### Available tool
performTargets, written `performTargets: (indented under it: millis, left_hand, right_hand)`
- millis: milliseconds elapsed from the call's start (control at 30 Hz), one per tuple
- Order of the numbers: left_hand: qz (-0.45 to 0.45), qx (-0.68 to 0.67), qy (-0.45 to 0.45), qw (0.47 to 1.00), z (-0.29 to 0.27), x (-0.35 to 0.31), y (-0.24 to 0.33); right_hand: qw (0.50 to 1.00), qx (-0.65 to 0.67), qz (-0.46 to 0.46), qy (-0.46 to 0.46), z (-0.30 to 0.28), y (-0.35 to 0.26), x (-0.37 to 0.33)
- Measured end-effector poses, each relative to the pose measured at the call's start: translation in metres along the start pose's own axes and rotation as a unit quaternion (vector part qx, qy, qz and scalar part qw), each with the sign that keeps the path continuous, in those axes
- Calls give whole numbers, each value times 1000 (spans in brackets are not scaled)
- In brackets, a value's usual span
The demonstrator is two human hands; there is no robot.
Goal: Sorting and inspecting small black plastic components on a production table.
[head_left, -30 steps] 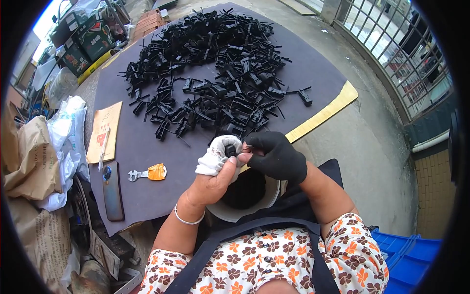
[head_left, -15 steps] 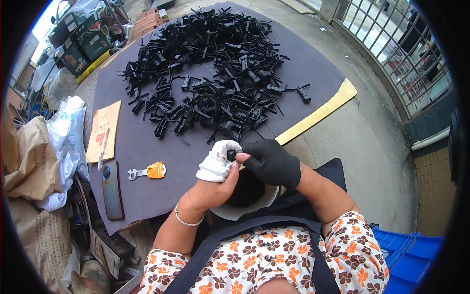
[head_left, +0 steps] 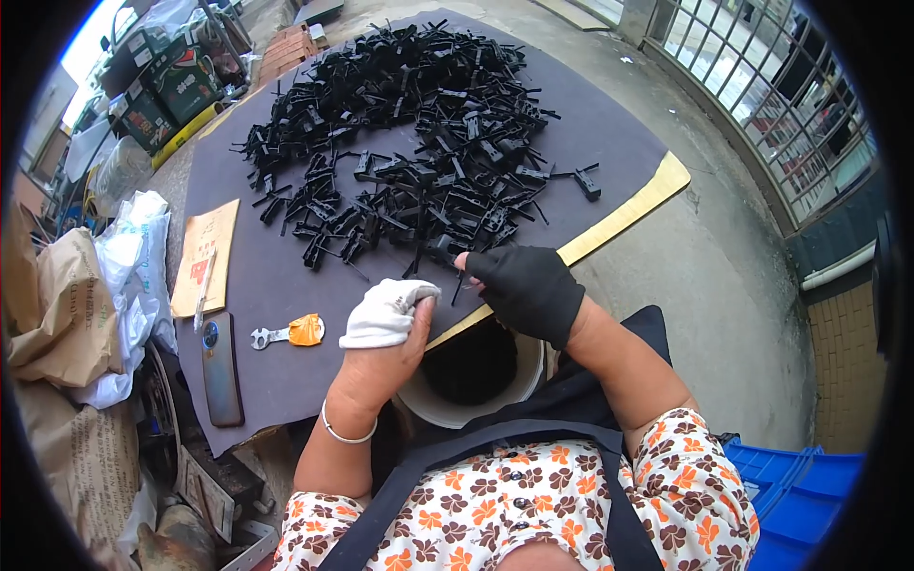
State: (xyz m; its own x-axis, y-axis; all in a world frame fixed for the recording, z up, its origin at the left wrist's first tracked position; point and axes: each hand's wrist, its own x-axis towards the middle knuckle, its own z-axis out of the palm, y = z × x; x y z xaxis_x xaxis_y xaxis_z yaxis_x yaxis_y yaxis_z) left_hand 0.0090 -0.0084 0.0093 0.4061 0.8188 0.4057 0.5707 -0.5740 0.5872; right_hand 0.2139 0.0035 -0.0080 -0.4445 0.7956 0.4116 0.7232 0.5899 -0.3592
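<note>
My left hand, in a white glove with the thumb bare, is closed above the table's near edge. Whatever its curled fingers hold, if anything, is hidden. To its right, my right hand wears a black glove with bare fingertips. Its thumb and fingers pinch a black plastic part with a thin stem, at the near side of the heap. That heap of black plastic parts spreads over the dark table mat. Below my hands stands a pale bucket with a dark mass inside.
On the table's left lie a phone, an open-ended wrench with orange wrapping, and a pen on a tan envelope. Paper and plastic bags crowd the left side. Blue crates stand at lower right, a barred gate beyond.
My hands were together over the bucket, around a small black piece. They have parted: the left moved left, the right forward to the heap's near edge. More of the bucket shows.
</note>
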Motion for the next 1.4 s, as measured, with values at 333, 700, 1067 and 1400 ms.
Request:
performTargets:
  millis: [333,700,1067,1400]
  left_hand:
    - [-175,-199,-27,964,4,2,-4]
    - [-186,-621,-79,758,16,10,-3]
    - [-132,-703,20,699,9,3,-4]
    - [-160,-511,62,843,32,-4,5]
  right_hand:
    - [854,441,221,167,-6,9,15]
    - [622,756,196,53,-1,-23,9]
    - [769,552,322,-15,-1,-29,0]
    - [968,139,-184,100,0,-35,1]
